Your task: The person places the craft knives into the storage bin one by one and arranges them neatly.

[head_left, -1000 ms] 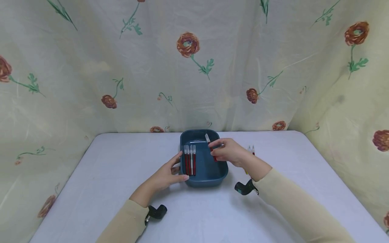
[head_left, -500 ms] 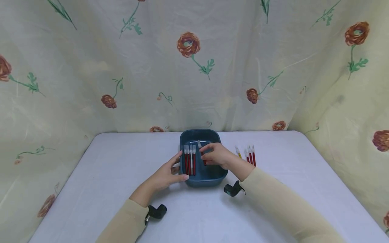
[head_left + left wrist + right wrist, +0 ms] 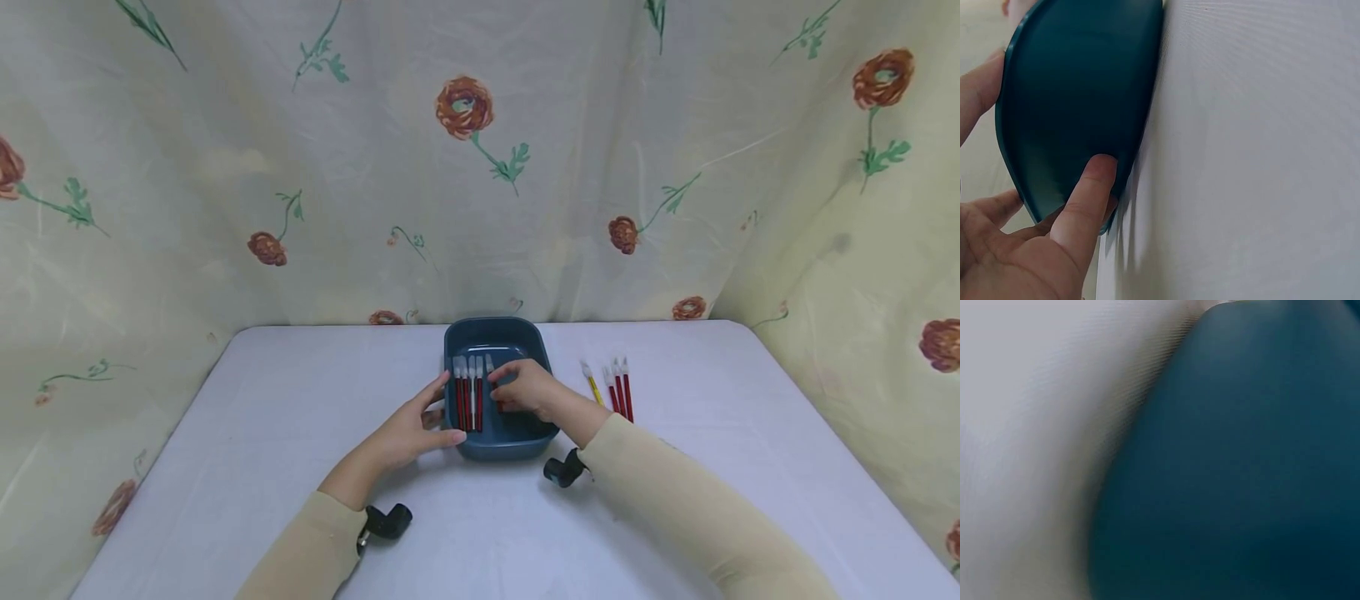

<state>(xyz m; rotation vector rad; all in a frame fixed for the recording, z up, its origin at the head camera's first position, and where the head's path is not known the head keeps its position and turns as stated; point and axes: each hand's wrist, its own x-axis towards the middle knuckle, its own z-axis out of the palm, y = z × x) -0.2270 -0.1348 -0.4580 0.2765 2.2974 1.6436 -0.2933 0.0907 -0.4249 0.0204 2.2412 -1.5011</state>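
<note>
Inside the dark blue tray (image 3: 513, 435), several slim red pen-like sticks (image 3: 467, 396) with whitish clear caps lie side by side along the left wall. My right hand (image 3: 528, 390) reaches into the tray and pinches another red capped stick (image 3: 490, 364), close to the right of that row and nearly parallel to it; my fingers hide much of its length. At the tray's front left corner rests my left hand (image 3: 408, 429), its fingers spread against the outer wall. The left wrist view shows a fingertip (image 3: 1100, 167) of that hand pressing the tray's side.
Right of the tray, one yellow capped stick (image 3: 594, 389) and three red ones (image 3: 626, 392) lie on the white tabletop (image 3: 337, 367), partly behind my right forearm. A floral curtain (image 3: 360, 167) hangs behind the table. The right wrist view holds mostly blurred tray wall (image 3: 1241, 456).
My right hand has carried the red stick leftward and down into the tray, beside the row. The sticks on the table have come into fuller view. My left hand has stayed put.
</note>
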